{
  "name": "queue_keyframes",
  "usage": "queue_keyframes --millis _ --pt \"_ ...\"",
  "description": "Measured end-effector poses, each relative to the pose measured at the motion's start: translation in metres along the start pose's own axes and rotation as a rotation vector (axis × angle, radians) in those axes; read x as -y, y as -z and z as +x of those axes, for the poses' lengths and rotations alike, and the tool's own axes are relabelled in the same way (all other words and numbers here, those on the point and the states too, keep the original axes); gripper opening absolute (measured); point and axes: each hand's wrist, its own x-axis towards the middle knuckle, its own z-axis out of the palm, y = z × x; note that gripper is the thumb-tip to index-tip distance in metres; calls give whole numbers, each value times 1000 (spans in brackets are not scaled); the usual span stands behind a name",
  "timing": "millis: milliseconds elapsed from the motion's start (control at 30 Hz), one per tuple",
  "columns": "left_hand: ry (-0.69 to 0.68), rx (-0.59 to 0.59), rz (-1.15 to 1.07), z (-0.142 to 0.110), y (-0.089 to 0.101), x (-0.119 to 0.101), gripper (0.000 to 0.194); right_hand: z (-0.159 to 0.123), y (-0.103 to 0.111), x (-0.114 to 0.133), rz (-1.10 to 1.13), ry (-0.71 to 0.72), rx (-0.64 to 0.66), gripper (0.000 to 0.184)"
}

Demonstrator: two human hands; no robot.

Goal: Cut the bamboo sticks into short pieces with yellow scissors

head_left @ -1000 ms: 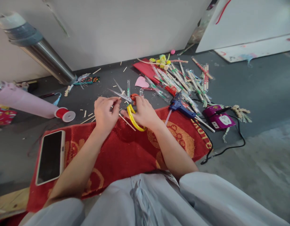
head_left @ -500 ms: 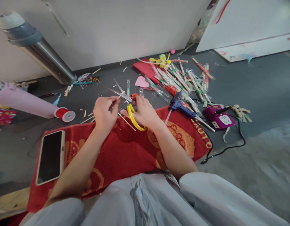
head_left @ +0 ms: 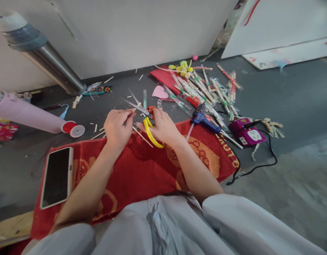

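Observation:
My right hand (head_left: 163, 127) grips a pair of scissors (head_left: 148, 124) with one yellow handle loop and one orange one. The blades stand apart and point up and to the left. My left hand (head_left: 118, 127) is closed in a pinch beside the blades, with the pale tip of a small wooden stick (head_left: 134, 110) showing at its fingertips. Most of that stick is hidden by the fingers. Below the hands lies a red towel (head_left: 147, 170), with a thin stick (head_left: 142, 136) resting at its upper edge between my wrists.
A blue glue gun (head_left: 206, 122) and a purple box (head_left: 245, 132) with a black cable lie to the right. Behind are wrapped sticks (head_left: 203, 88) and a pink paper heart (head_left: 160, 92). A phone (head_left: 57, 177), pink bottle (head_left: 30, 115) and steel flask (head_left: 54, 63) are left.
My left hand has shifted very slightly left. The scissors and my right hand stay almost exactly where they were, with the blades still apart.

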Motion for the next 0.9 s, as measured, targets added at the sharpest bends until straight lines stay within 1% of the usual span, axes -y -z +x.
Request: queue_keyframes --millis 200,400,467,567,633,800,900 --pt "-95 -45 103 2 3 -1 20 2 4 4 1 -37 41 55" --pt "-170 -21 163 3 12 -7 18 0 14 15 -13 -154 169 48" --pt "-202 -44 186 1 16 -10 17 0 16 17 8 -172 184 45" --pt "-294 -128 197 -2 18 -17 15 0 17 19 68 -203 195 41" --pt "-360 -157 170 -3 18 -22 11 1 18 20 117 -229 200 41" --pt "-446 -166 125 -5 13 -28 5 2 12 17 252 -269 174 44" --pt "-460 -123 49 -5 10 -29 2 3 5 11 350 -252 123 46"
